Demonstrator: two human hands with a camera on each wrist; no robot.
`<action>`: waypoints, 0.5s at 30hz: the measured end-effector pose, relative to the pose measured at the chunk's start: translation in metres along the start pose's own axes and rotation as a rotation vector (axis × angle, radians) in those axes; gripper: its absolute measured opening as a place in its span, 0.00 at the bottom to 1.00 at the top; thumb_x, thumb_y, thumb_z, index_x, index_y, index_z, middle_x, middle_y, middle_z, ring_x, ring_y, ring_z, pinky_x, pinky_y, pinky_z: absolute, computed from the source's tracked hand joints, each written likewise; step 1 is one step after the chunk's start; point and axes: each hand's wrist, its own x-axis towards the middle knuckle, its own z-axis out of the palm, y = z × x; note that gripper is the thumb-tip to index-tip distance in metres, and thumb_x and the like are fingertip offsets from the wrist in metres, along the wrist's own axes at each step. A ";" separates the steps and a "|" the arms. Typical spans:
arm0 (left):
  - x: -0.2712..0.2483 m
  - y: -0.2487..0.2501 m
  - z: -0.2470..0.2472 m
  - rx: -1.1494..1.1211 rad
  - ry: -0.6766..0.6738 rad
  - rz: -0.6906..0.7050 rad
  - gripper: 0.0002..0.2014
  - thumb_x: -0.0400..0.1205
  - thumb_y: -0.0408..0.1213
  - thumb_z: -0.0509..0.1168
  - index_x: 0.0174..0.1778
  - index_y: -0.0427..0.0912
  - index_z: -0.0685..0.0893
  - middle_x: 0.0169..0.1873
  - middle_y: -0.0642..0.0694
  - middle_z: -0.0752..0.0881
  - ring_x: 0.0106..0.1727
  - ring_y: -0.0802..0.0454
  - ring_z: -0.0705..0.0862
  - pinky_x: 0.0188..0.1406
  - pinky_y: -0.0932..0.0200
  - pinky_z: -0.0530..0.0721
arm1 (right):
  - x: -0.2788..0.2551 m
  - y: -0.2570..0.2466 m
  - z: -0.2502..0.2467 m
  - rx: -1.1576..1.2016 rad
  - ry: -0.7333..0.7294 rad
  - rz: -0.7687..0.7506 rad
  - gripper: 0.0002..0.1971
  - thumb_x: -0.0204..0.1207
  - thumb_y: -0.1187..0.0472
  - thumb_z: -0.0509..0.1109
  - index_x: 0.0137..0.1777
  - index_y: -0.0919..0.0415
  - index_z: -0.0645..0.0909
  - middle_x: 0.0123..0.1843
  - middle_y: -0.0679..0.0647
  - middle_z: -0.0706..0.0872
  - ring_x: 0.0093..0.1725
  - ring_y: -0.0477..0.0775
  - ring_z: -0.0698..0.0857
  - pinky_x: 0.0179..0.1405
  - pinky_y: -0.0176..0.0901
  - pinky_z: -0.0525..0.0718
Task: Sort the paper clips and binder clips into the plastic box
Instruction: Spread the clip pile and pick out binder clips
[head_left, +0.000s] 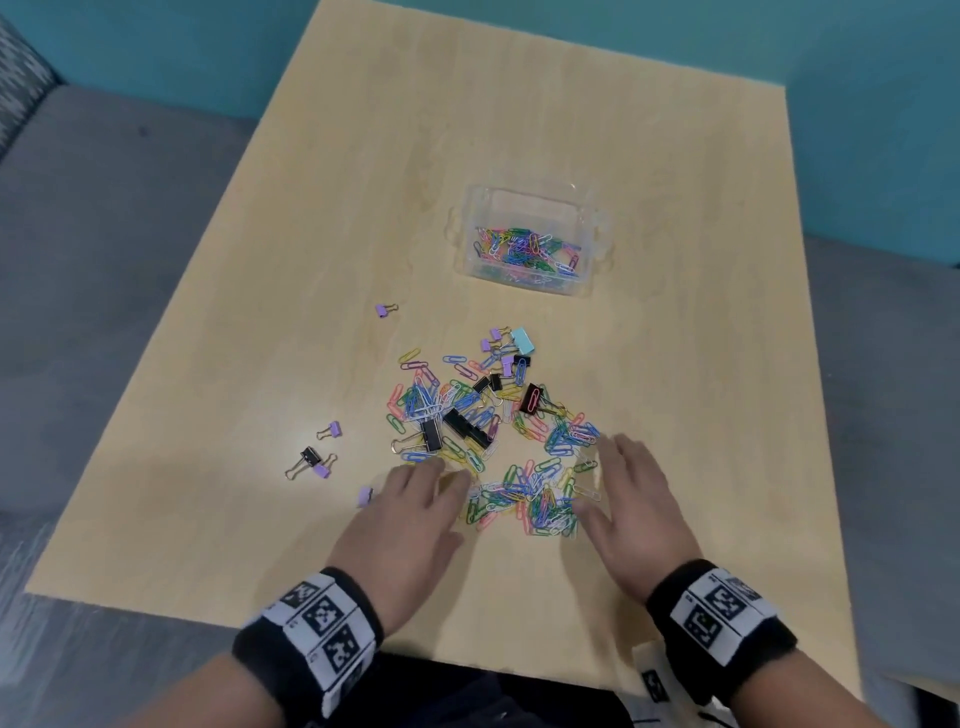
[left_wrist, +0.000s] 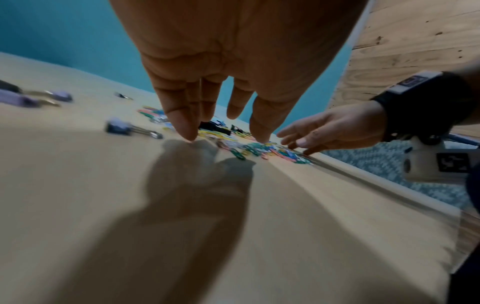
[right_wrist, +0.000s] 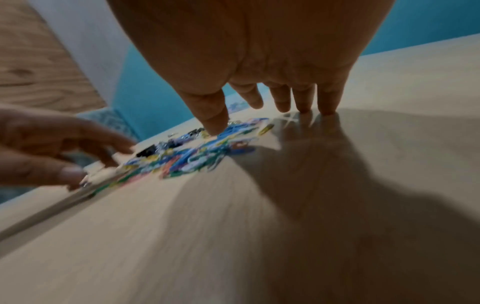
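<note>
A heap of coloured paper clips (head_left: 524, 499) lies on the wooden table, between my two hands. My left hand (head_left: 415, 509) rests open at the heap's left edge, fingertips (left_wrist: 185, 131) on the table. At the heap's right edge my right hand (head_left: 623, 493) is open too, fingers (right_wrist: 327, 107) straight and touching the table. More paper clips mixed with black binder clips (head_left: 457, 426) spread beyond the heap. The clear plastic box (head_left: 587, 228) stands farther back and holds several paper clips.
Loose purple binder clips lie to the left (head_left: 335, 430), (head_left: 384, 310), one (head_left: 365, 496) beside my left hand. A light blue binder clip (head_left: 522, 339) sits at the far side of the spread. The table's near edge (head_left: 467, 660) is close to my wrists.
</note>
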 end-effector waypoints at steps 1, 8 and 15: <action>0.004 0.006 0.003 0.005 -0.018 0.020 0.34 0.67 0.47 0.76 0.69 0.46 0.74 0.64 0.41 0.79 0.58 0.40 0.79 0.47 0.47 0.86 | 0.001 -0.004 0.006 -0.043 -0.009 -0.047 0.37 0.77 0.45 0.60 0.83 0.59 0.55 0.83 0.63 0.59 0.83 0.63 0.54 0.82 0.52 0.53; 0.025 0.030 0.017 0.022 -0.061 0.050 0.37 0.69 0.45 0.74 0.75 0.48 0.67 0.71 0.39 0.72 0.65 0.37 0.74 0.51 0.43 0.84 | -0.011 -0.026 0.019 -0.123 -0.040 -0.184 0.40 0.73 0.45 0.67 0.82 0.50 0.54 0.82 0.56 0.59 0.81 0.61 0.57 0.73 0.58 0.70; 0.045 0.030 0.027 -0.007 -0.036 0.053 0.25 0.66 0.33 0.74 0.59 0.47 0.78 0.56 0.43 0.75 0.52 0.42 0.69 0.42 0.47 0.84 | 0.001 -0.042 0.025 -0.173 0.065 -0.138 0.32 0.67 0.56 0.76 0.72 0.51 0.72 0.65 0.56 0.76 0.56 0.64 0.76 0.47 0.56 0.83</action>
